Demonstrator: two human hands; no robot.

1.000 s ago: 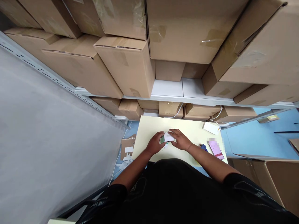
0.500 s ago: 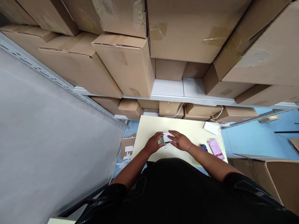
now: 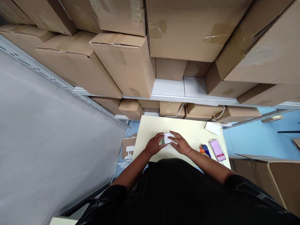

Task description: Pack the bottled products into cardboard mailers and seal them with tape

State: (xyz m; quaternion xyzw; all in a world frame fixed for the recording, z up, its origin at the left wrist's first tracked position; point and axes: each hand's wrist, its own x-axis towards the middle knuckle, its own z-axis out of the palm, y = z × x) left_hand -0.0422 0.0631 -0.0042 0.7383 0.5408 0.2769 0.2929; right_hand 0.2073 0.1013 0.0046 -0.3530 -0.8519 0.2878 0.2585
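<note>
A small flat white-topped object with a green side (image 3: pixel 167 137) is between my hands over the pale tabletop; its exact kind is too small to make out. My left hand (image 3: pixel 154 143) grips its left edge, thumb at the near side and fingers at the far side. From the right, my right hand (image 3: pixel 180 142) holds it, with fingers reaching over its top and the thumb at the near edge. Tiny dark and white bits lie on the table just below it.
The pale table (image 3: pixel 150 125) carries an orange and blue item (image 3: pixel 205 150), a phone (image 3: pixel 217 150) and a white block with a cable (image 3: pixel 212 128). Shelves of cardboard boxes (image 3: pixel 124 62) rise ahead. Left are a grey wall (image 3: pixel 58 140) and paper scraps (image 3: pixel 126 159); an open carton (image 3: pixel 255 175) stands right.
My right forearm has shifted slightly, so more of the orange and blue item shows. Both hands stay on the small object, with the right fingers moved a little on its top.
</note>
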